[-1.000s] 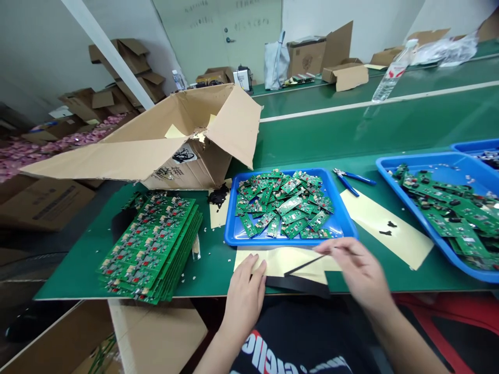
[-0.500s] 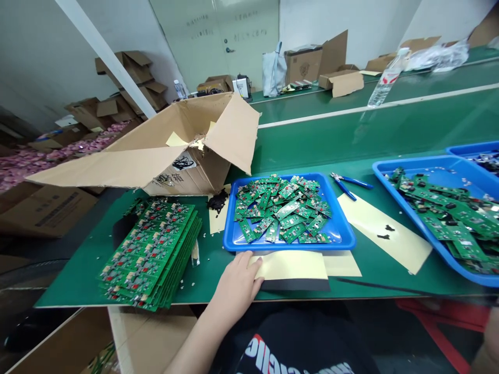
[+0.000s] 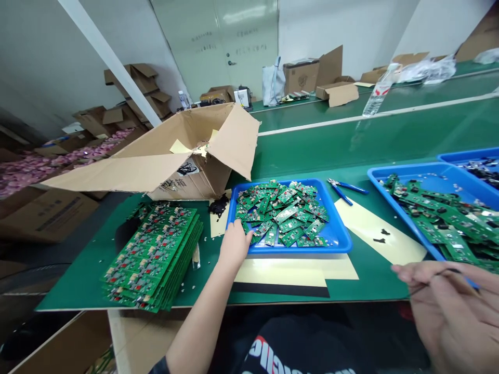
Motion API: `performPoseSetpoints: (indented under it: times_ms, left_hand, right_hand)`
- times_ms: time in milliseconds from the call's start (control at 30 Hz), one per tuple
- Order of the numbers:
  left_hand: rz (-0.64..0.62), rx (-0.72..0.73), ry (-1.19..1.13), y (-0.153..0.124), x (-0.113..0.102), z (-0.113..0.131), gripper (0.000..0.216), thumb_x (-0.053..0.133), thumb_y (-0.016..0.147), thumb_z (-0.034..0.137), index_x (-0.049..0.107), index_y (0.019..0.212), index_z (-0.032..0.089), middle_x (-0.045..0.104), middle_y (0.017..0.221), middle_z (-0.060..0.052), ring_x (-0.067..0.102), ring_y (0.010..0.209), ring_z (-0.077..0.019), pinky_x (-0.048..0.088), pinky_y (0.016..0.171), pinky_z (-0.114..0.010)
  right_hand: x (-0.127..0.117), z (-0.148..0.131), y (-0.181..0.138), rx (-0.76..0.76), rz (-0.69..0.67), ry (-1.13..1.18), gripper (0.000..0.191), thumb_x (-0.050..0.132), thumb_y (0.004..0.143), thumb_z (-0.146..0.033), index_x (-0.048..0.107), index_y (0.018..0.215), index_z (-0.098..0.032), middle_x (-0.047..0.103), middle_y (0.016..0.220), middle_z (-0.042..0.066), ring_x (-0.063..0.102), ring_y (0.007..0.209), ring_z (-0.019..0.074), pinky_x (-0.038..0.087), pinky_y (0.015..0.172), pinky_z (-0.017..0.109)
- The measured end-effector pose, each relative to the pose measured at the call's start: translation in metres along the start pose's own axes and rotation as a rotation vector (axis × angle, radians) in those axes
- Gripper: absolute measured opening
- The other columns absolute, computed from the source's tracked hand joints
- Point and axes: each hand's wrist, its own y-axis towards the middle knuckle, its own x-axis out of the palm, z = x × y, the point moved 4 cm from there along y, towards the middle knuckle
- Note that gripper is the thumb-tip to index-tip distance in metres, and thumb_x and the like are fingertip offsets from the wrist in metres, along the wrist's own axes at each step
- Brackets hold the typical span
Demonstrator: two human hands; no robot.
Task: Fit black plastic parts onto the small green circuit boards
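Note:
My left hand (image 3: 235, 245) reaches over the near left corner of a blue tray (image 3: 300, 250) heaped with small green circuit boards (image 3: 286, 213). Its thumb and fingers close at a board in that corner; the grip itself is partly hidden. At the right, my right hand (image 3: 448, 306) is raised with thumb and fingers pinched around a thin black strip (image 3: 448, 270), mostly hidden and blurred. Before the tray lies a pale yellow sheet (image 3: 280, 272) with a black strip along its near edge. Left of my left hand stands a stack of larger circuit board panels (image 3: 152, 254).
Blue-handled cutters (image 3: 343, 191) lie beyond a yellow sheet (image 3: 380, 228) with small black pieces. Another blue tray (image 3: 409, 223) of boards stands at right. An open cardboard box (image 3: 187, 176) sits at the back left, near black scraps (image 3: 219, 205). A bottle (image 3: 380, 93) stands behind.
My left hand has left the yellow sheet and moved up to the tray's corner. My right hand has come up into view from the lower right edge, and the long black strip is no longer stretched over the table.

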Motion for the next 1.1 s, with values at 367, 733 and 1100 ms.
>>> performPoseSetpoints:
  times_ms: [367, 733, 1100]
  left_hand:
    - [0.026, -0.076, -0.508, -0.012, -0.004, -0.002, 0.039, 0.055, 0.071, 0.022, 0.051, 0.109, 0.013, 0.055, 0.091, -0.007, 0.057, 0.064, -0.0137, 0.049, 0.065, -0.031]
    - [-0.483, -0.139, -1.192, -0.077, -0.013, 0.074, 0.054, 0.072, 0.064, 0.028, 0.049, 0.112, 0.018, 0.069, 0.083, -0.005, 0.065, 0.076, -0.0175, 0.051, 0.069, -0.027]
    - [-0.412, -0.096, -1.058, -0.087, -0.015, 0.084, 0.039, 0.057, 0.075, 0.037, 0.055, 0.108, 0.018, 0.044, 0.054, 0.007, 0.044, 0.049, -0.0084, 0.047, 0.051, -0.020]
  right_hand:
    - [0.028, 0.020, -0.030, -0.105, -0.349, -0.237, 0.028, 0.054, 0.084, -0.022, 0.058, 0.112, -0.021, 0.066, 0.081, 0.004, 0.067, 0.071, 0.0165, 0.057, 0.068, 0.030]
    - [0.091, -0.022, -0.018, -0.323, -0.776, -0.311, 0.016, 0.044, 0.089, -0.018, 0.059, 0.085, -0.020, 0.067, 0.081, 0.004, 0.064, 0.076, 0.0153, 0.051, 0.068, 0.027]
    - [0.099, -0.029, -0.015, -0.415, -0.702, -0.453, 0.014, 0.043, 0.089, -0.014, 0.056, 0.084, -0.019, 0.053, 0.102, 0.010, 0.059, 0.085, 0.0167, 0.051, 0.075, 0.032]
